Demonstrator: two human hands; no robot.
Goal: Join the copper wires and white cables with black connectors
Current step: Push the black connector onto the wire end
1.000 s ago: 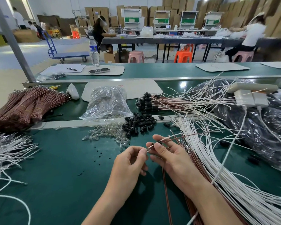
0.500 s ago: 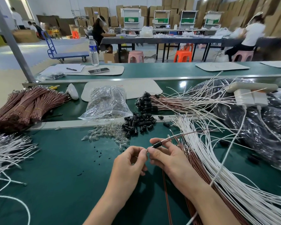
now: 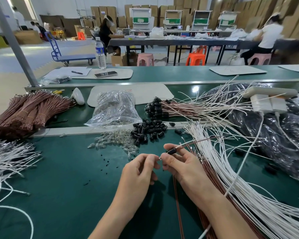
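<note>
Right hand (image 3: 181, 163) was recorded closed on one black connector (image 3: 172, 151), held above the green table (image 3: 59, 187). A white cable (image 3: 188, 144) and a copper wire (image 3: 208, 140) were seen leaving its far end together, running off to the right. A small metal tip (image 3: 160, 158) was noted at the near end, beside the right thumb. Left hand (image 3: 140, 171) was curled, fingertips drawn together at that tip — whether anything was pinched could not be told. Loose connectors (image 3: 148, 131) were heaped just beyond the hands, with clear bulbs (image 3: 114, 142) beside them to the left. White cables (image 3: 240, 178) were fanned out at right — copper wires (image 3: 210, 171) lay alongside them, partly under the right forearm.
</note>
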